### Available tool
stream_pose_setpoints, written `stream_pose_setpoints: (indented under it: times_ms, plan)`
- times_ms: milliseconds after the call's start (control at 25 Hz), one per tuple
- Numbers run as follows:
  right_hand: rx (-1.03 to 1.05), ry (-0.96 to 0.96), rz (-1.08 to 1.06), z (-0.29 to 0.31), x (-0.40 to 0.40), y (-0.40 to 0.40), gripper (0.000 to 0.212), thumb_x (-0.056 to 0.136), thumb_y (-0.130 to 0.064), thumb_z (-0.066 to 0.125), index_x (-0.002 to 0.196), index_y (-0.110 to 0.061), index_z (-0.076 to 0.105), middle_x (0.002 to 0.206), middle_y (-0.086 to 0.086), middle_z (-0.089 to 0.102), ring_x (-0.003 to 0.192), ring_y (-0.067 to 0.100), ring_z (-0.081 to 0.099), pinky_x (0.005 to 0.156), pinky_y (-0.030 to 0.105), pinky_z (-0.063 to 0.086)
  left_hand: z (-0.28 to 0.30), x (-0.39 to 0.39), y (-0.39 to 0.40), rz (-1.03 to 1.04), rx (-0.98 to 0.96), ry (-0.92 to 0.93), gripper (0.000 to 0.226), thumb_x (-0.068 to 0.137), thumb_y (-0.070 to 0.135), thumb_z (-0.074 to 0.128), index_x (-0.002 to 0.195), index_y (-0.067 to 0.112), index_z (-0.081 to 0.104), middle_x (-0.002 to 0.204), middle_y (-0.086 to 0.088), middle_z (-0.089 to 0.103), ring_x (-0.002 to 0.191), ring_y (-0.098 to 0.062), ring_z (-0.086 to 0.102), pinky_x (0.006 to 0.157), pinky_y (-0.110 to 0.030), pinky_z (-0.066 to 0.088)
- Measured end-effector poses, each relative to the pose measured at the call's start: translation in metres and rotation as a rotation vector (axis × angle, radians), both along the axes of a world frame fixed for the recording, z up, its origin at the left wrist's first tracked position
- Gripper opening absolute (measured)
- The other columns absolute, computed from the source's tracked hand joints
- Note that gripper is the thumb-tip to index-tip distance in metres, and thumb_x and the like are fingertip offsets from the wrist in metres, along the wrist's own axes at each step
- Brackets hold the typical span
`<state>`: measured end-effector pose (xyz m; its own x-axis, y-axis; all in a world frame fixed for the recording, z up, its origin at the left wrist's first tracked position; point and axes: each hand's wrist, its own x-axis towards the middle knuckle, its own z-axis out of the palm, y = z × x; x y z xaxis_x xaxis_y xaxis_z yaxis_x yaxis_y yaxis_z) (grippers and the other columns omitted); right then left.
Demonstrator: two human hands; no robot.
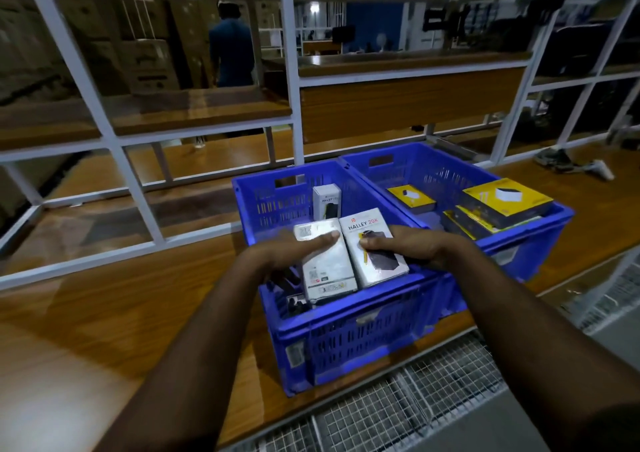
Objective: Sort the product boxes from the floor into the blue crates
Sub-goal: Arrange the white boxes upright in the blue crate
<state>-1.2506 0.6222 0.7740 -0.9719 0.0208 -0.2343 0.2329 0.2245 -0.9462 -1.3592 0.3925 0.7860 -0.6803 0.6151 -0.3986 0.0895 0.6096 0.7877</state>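
Observation:
Two blue crates stand side by side on a wooden shelf. Over the nearer left crate [353, 316] my left hand [287, 249] grips a white box [329, 264] lying back side up, thumb across its top. My right hand [405, 247] grips a white "Halley 20K" box [372, 247] beside it, thumb on its face. The two boxes touch along their long edges. Another white Halley box [326, 200] stands upright at the back of this crate. The right crate [519, 244] holds several yellow-and-black boxes [507, 199].
White metal shelf frames [294, 71] rise behind the crates. The wooden shelf [121, 306] stretches to the left. A wire-mesh floor [398, 413] lies below the shelf's front edge. A person in a blue shirt [230, 50] stands far behind the racks.

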Motion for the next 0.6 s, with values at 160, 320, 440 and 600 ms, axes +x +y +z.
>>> stream_pose_setpoints:
  times_ms: [160,320,440,600]
  plan:
    - [0.149,-0.121,0.116,0.003,-0.004,0.018,0.077,0.075,-0.059,0.074,0.13,-0.01,0.057,0.134,0.022,0.056,0.125,0.046,0.049,0.107,0.061,0.037,0.005,0.007,0.011,0.074,0.056,0.078,0.067,0.068,0.086,0.053,0.109,0.034,0.061,0.111,0.002,0.068,0.097,-0.021,0.064,0.082,-0.039,0.052]
    - [0.269,-0.044,0.169,0.024,-0.003,0.022,0.05,0.089,-0.041,0.067,0.135,-0.026,0.051,0.133,-0.001,0.06,0.121,0.025,0.058,0.102,0.045,0.047,-0.008,0.007,0.011,0.232,0.316,-0.03,0.051,0.081,0.068,0.06,0.109,0.027,0.069,0.108,-0.002,0.074,0.104,-0.029,0.068,0.097,-0.048,0.048]
    - [0.17,0.069,-0.008,0.034,-0.012,0.011,0.081,0.088,-0.045,0.066,0.153,-0.025,0.022,0.152,0.001,0.034,0.136,0.025,0.04,0.096,0.038,0.041,-0.009,0.009,0.005,0.331,0.457,-0.108,0.053,0.085,0.054,0.066,0.118,0.013,0.066,0.111,-0.016,0.072,0.104,-0.037,0.068,0.098,-0.052,0.05]
    - [0.241,0.046,0.012,0.03,-0.021,-0.002,0.081,0.085,-0.046,0.069,0.151,-0.021,0.029,0.151,0.007,0.037,0.125,0.029,0.05,0.1,0.045,0.046,-0.001,0.01,-0.009,0.491,0.641,-0.156,0.058,0.085,0.052,0.066,0.125,0.011,0.062,0.115,-0.021,0.069,0.089,-0.032,0.069,0.078,-0.04,0.055]
